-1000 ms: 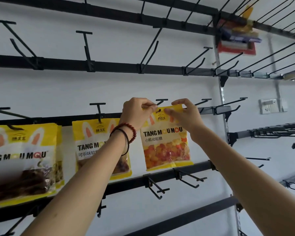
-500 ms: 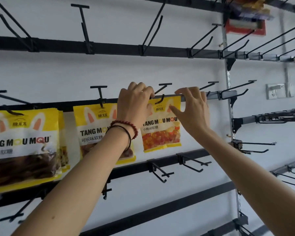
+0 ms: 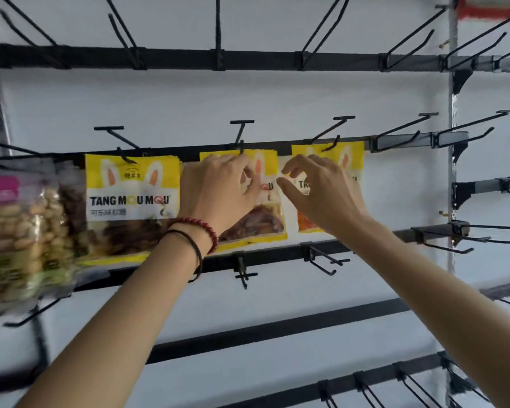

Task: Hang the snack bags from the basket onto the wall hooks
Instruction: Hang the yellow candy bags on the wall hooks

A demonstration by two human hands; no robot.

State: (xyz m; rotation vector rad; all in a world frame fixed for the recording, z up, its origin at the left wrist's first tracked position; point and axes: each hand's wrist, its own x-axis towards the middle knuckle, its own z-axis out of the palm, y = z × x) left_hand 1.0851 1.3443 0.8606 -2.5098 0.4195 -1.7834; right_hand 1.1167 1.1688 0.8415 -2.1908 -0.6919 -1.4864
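Note:
A yellow snack bag with orange gummies (image 3: 352, 160) hangs from a black wall hook (image 3: 330, 146) on the middle rail. My right hand (image 3: 321, 198) hovers in front of its lower left part with fingers spread, holding nothing. My left hand (image 3: 221, 192), with a red bead bracelet at the wrist, is in front of the neighbouring yellow bag with dark sweets (image 3: 267, 222), fingers loosely bent and empty. That bag hangs on its own hook (image 3: 241, 142). The basket is out of sight.
Further left hang another yellow bag (image 3: 130, 198) and a blurred clear bag of nuts (image 3: 21, 231). Bare hooks (image 3: 409, 128) jut out on the rails above, to the right and below (image 3: 321, 260). A metal upright (image 3: 453, 172) stands at right.
Both hands have let go of the orange gummy bag, which now hangs on its hook. The hands have drawn back and left; the view has shifted left, showing the nut bag.

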